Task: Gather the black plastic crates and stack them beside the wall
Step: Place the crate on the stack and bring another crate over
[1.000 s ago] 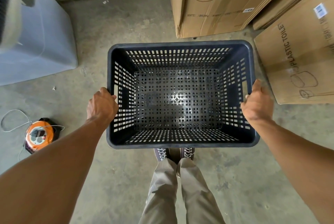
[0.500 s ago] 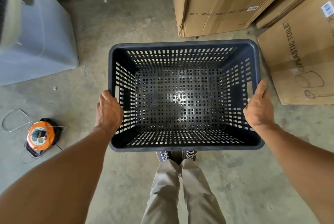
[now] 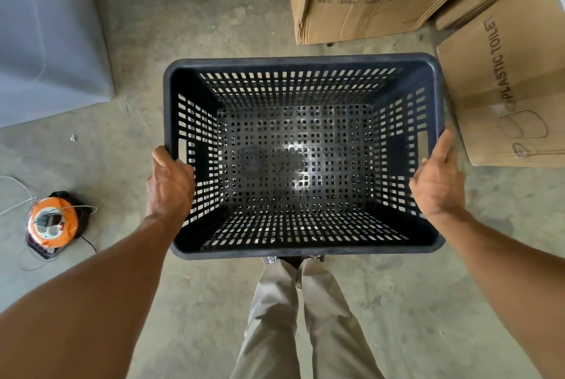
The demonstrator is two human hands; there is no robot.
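Above a bare concrete floor, a black plastic crate is held between the left hand and right hand, clamped on opposite rims; cardboard boxes stand just right, apparently not touching.

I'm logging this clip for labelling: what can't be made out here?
Head view only:
- Fingers of both hands: left hand and right hand curl outside the black perforated plastic crate, so each grip is hidden.
- Shoes: covered by the crate.
- Brown cardboard boxes: print cut off by frame edges.
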